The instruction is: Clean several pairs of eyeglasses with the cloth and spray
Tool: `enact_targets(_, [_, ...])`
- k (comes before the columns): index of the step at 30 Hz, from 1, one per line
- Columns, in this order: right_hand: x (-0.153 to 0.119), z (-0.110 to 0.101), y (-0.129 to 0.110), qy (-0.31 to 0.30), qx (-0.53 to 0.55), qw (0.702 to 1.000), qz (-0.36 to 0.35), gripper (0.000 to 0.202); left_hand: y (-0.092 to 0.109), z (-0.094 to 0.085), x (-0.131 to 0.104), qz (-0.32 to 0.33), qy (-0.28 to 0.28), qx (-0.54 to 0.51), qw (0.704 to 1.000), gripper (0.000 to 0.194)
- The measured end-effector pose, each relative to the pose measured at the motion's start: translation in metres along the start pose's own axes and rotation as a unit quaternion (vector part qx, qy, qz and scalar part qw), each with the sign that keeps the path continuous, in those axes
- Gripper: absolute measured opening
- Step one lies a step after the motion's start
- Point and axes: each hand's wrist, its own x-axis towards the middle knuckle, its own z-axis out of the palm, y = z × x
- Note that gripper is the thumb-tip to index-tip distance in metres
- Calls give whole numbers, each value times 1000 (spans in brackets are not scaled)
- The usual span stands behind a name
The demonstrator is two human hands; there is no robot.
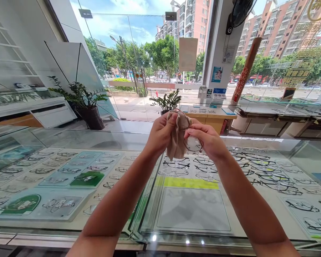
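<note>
Both arms reach forward above a glass display case. My left hand [162,131] is closed on a beige cloth [176,142], which hangs down below the fingers and covers part of one lens. My right hand [205,138] pinches the thin frame of a pair of eyeglasses [194,144] near its middle. One round lens hangs below the right fingers; the other is up against the cloth between the two hands. The left fingertips are partly hidden behind the cloth.
Below the hands, the glass display case [149,217] holds rows of eyeglasses and a white panel [194,208]. Beyond it stand a potted plant [92,116] at left, a smaller plant [167,101], a wooden counter [216,119] and large windows.
</note>
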Motion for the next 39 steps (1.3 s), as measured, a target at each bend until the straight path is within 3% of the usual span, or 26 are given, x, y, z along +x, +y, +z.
enact_targets(3, [0, -6, -3, 27, 10, 999, 26, 22, 6, -1, 1, -37, -62, -19, 997, 40])
enact_targets(5, [1, -6, -1, 38, 19, 999, 28, 22, 6, -1, 1, -45, -71, -26, 996, 44])
enact_targets(13, [3, 7, 5, 14, -26, 999, -12, 20, -10, 4, 0, -2, 4, -14, 1000, 40])
enact_targets(19, [3, 8, 10, 23, -35, 999, -2, 18, -14, 2, 4, -35, 59, -24, 997, 53])
enact_targets(24, [8, 0, 23, 66, 23, 997, 23, 17, -18, -1, 7, -72, 7, -63, 995, 49])
enact_targets(39, [8, -6, 22, 105, 52, 993, 33, 24, -23, -6, 5, -116, -48, -22, 992, 46])
